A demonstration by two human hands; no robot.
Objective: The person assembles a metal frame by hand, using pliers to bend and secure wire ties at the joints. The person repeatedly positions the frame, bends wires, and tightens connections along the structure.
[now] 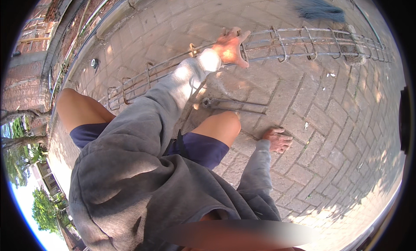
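The steel rebar cage (283,57) lies on the paving (310,108), its long axis running crosswise before the person, rising toward the right. The left hand (232,47) is nearer, over the cage's middle stretch, its grip spread wide at a stirrup; contact is unclear. The right hand (277,140) rests on the paving, fingers loosely spread, apart from the cage.

There are two hands (232,47) (278,140), one rebar cage (284,57) (and two knees (229,124) (71,101)).
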